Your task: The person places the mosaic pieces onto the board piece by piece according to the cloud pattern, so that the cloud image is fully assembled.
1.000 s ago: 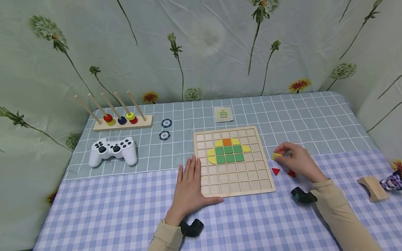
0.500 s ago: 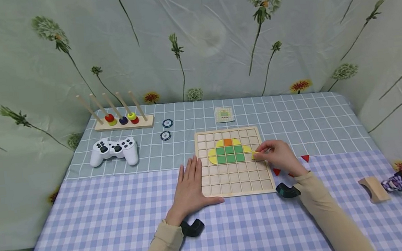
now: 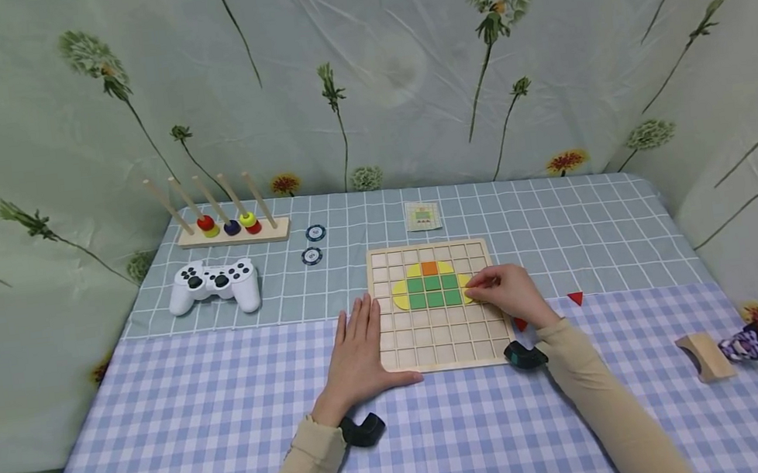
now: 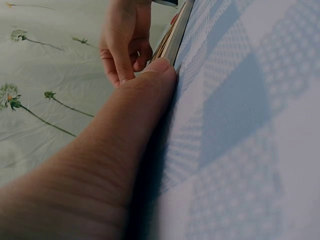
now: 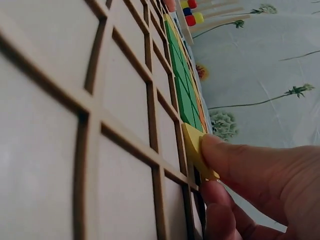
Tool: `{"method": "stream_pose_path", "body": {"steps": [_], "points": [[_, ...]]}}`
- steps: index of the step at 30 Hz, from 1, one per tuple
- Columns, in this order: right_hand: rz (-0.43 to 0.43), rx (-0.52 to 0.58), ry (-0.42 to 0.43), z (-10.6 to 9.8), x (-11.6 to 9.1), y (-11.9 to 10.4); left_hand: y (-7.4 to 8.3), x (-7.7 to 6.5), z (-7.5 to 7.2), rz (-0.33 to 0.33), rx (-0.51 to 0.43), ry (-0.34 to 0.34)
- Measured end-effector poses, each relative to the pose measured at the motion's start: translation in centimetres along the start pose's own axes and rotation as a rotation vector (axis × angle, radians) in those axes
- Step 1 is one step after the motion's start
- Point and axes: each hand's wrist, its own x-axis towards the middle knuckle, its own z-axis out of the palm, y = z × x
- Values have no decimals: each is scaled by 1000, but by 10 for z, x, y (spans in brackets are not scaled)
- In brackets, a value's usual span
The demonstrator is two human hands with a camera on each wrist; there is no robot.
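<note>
A wooden grid board (image 3: 447, 338) lies on the cloth with green square tiles (image 3: 434, 291), yellow rounded tiles (image 3: 400, 289) and one orange tile (image 3: 429, 268) in its cells. Over its right part, my right hand (image 3: 514, 295) pinches a yellow quarter-round tile (image 5: 192, 145) between thumb and fingers. In the right wrist view that tile sits slightly tilted at the cell beside the green row. My left hand (image 3: 355, 352) lies with straight fingers along the board's left edge, its thumb at the near edge. Red triangle tiles (image 3: 576, 298) lie right of the board, partly hidden by the right hand.
A patterned card (image 3: 423, 216) lies behind the board. To the left are a white game controller (image 3: 214, 284), two poker chips (image 3: 312, 256) and a peg stand (image 3: 234, 235) with coloured beads. A wooden arch block (image 3: 705, 357) and a purple figure (image 3: 749, 344) stand far right.
My right hand has carried the yellow tile leftward from beside the board to a cell next to the green tiles. A red triangle has come into view behind it. The left hand stays put.
</note>
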Motion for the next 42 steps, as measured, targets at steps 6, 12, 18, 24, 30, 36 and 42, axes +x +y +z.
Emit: {"method": "stream_pose_path", "body": {"steps": [6, 12, 18, 24, 30, 36, 42], "points": [[5, -45, 17, 2, -1, -3, 0, 0, 0, 4, 1, 13], [-15, -66, -3, -3, -8, 0, 0, -1, 0, 6, -7, 13], [-1, -89, 3, -22, -26, 11, 1, 0, 1, 7, -17, 13], [41, -127, 0, -44, -46, 19, 0, 0, 2, -3, -9, -8], [33, -192, -40, -51, -56, 26, -1, 0, 1, -7, -8, -16], [15, -205, -63, -48, -61, 32, -1, 0, 0, -10, -16, -22], [-6, -217, -48, -44, -64, 32, -1, 1, 1, -9, -13, -20]]}}
